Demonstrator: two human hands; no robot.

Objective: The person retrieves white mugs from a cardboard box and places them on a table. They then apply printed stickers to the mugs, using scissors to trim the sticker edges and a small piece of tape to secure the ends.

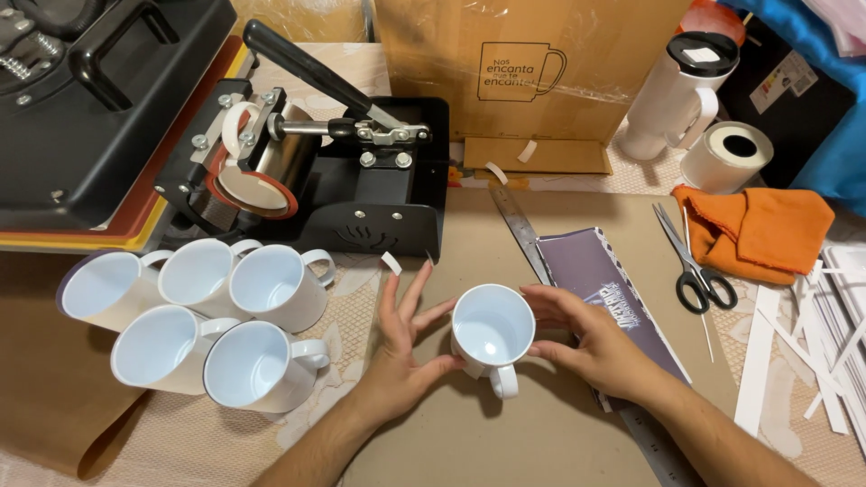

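From the head camera, both hands cup a white mug [492,330] that stands upright on a flat brown cardboard sheet [505,433] near the middle of the bench. The left hand [403,347] is spread wide, its thumb and fingertips touching the mug's left side. The right hand [591,338] curves around the right side, with its fingers open and pressed lightly on the smooth wall. The mug's handle points toward the near edge, between the two wrists. The mug looks shiny and round, and it is white inside. To the left, five more white mugs [203,320] lie tipped on their sides, close together, on a lacy cloth [347,311]. Farther back stands a black metal mug press [334,171] with a long lever, and a mug sits clamped in its round band. Just right of the hands lie a dark printed sheet [604,289] and a long metal ruler [519,225]. Farther right are black-handled scissors [690,261], a soft orange cloth [758,230] and white paper strips [767,361].
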